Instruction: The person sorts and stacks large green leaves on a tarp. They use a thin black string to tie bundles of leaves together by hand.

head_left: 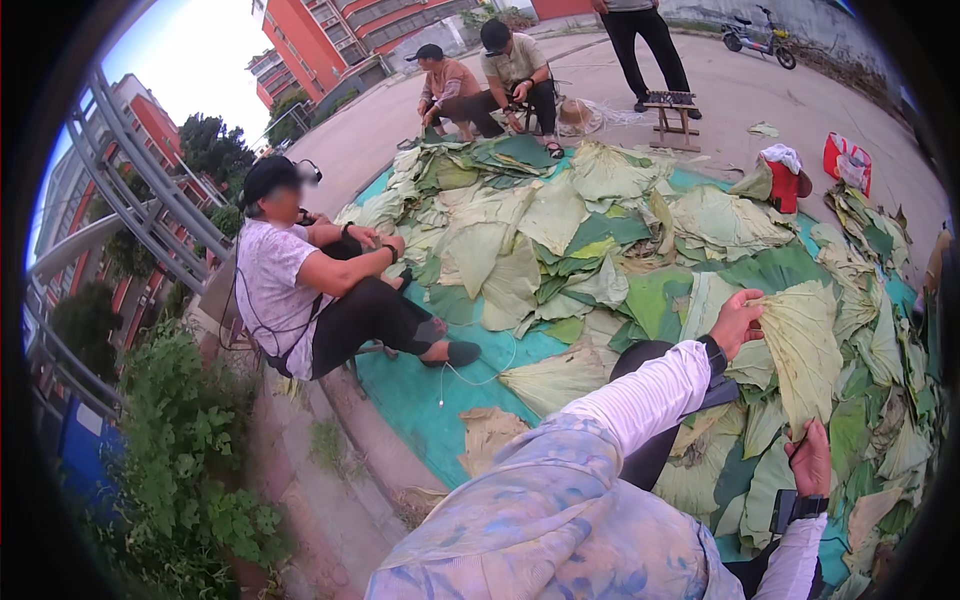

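Observation:
Between my two hands a large pale yellow-green lotus leaf point(803, 345) is stretched out, its ribs fanning across the surface. My left hand point(737, 322) pinches its upper left edge. Lower down, the fingers of my right hand point(810, 462) close on the leaf's bottom end. Both wrists carry a dark band. Beneath and around the held leaf lies a broad heap of lotus leaves point(560, 215), some dried and pale, others greener, overlapping on a teal ground sheet point(400, 400).
A seated person point(300, 270) in a light top is at the left of the sheet. Two people sit at the far edge; another person stands near a small wooden stool point(672, 122). A red bag point(848, 162) and an electric bike point(760, 40) are behind. Bushes point(190, 450) grow at left.

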Available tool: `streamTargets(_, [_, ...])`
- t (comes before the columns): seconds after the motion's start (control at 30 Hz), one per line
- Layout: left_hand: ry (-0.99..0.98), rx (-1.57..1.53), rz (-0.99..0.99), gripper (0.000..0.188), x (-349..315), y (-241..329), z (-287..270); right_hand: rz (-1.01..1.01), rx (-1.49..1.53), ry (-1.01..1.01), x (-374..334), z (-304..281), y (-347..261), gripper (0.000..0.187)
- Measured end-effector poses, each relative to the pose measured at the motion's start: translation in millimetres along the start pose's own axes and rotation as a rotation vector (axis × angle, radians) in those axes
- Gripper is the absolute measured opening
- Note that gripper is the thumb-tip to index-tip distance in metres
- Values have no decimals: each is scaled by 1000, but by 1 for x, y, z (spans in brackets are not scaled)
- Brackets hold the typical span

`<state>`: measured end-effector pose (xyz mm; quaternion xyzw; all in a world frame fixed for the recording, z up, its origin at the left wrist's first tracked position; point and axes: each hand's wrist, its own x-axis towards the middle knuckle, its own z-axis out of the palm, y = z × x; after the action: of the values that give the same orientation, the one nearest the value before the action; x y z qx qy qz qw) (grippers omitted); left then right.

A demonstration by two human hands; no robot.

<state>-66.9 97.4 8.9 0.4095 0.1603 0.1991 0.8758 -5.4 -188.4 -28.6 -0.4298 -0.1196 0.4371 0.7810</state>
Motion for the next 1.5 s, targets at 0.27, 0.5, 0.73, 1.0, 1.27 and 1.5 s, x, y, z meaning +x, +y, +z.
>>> streamTargets(0.27, [-26, 153, 66, 42, 4, 5, -6, -101, 3, 153, 30, -31, -17, 19])
streamTargets(0.5, [-269, 578, 410, 29, 3, -10, -32, -137, 175, 38, 46, -56, -30, 22])
streamTargets(0.73, [1, 1043, 589, 11, -18, -1, -17, -44, 198, 49, 36, -71, -31, 20])
streamTargets(1.0, [-94, 923, 530, 21, -7, -2, 3, -60, 202, 164, 27, -83, -43, 12])
streamTargets(1.27, [-247, 764, 370, 13, 7, -12, 6, -142, 260, 322, 11, -59, -40, 8])
streamTargets(1.5, [-207, 689, 202, 14, 17, -3, 20, -240, 215, 269, 6, -54, -47, 13])
